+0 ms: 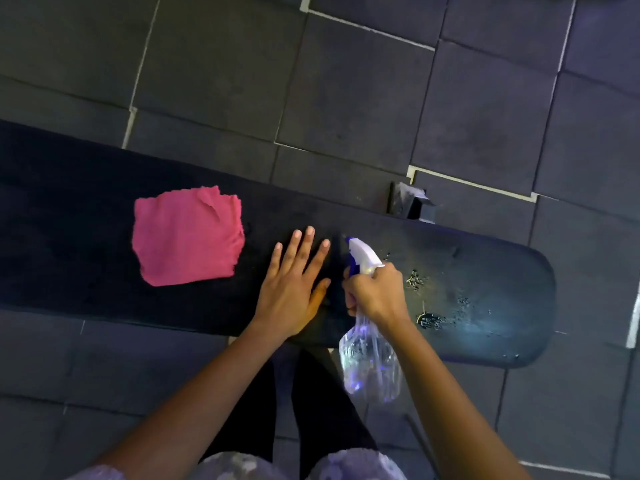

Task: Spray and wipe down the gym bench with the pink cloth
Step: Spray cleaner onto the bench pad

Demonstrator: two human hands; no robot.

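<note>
The black padded tabletop [485,265] of the gym bench runs across the view. Its left end is cut off by the frame edge; its rounded right end is fully visible.

The pink cloth [187,237] lies folded and flat on the left part of the tabletop, apart from both hands.

The left hand [294,289] rests palm down on the tabletop, to the right of the cloth. Its fingers [303,247] are straight, slightly apart and hold nothing.

The right hand [375,292] grips the neck of the spray bottle [370,365], fingers curled around it. The hand covers the trigger, so it cannot be determined whether the trigger is pressed. The white nozzle [362,251] points away from the person, over the tabletop. The clear body hangs over the near edge.

Wet droplets [429,320] lie in patches on the right part of the tabletop.

A metal bracket [408,202] shows past the far edge; the rest of the frame is hidden beneath the pad. Dark floor tiles [346,98] surround the bench. Lighting is dim, and the tabletop's left area shows no detail.
</note>
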